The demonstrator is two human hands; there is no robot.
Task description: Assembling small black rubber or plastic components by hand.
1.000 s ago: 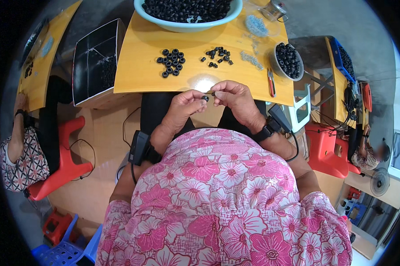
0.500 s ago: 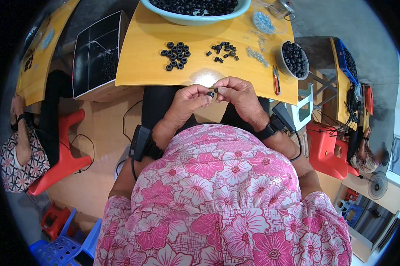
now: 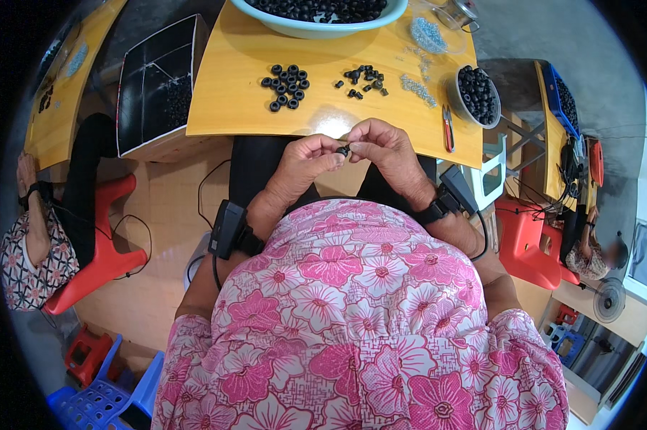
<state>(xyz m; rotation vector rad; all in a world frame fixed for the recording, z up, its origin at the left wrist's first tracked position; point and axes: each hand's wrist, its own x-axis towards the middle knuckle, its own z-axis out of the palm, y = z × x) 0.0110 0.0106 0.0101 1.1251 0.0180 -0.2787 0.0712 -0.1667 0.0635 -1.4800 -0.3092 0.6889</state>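
Note:
Just off the table's near edge, my two hands meet at the fingertips. My left hand [image 3: 312, 159] pinches a small round black piece [image 3: 343, 151] between thumb and fingers. My right hand [image 3: 382, 149] is closed at the same piece, its fingertips pressing a tiny dark part against it; the fingers mostly hide that part. Beyond my left hand, several thick black rings [image 3: 292, 89] lie in a cluster. A loose group of small black plugs [image 3: 367, 75] lies beyond my right hand, with small silvery springs [image 3: 417, 90] to their right.
A pale blue basin [image 3: 316, 29] of black pieces stands at the far side of the yellow table [image 3: 230, 107]. At right are a tub [image 3: 455, 97] of round black pieces and red-handled snips [image 3: 448, 129]. An open box [image 3: 126, 129] stands left. Co-workers sit on both sides.
My right fingertips have come closer to the left ones, and the tiny dark part now meets the round black piece. The things on the table lie as before.

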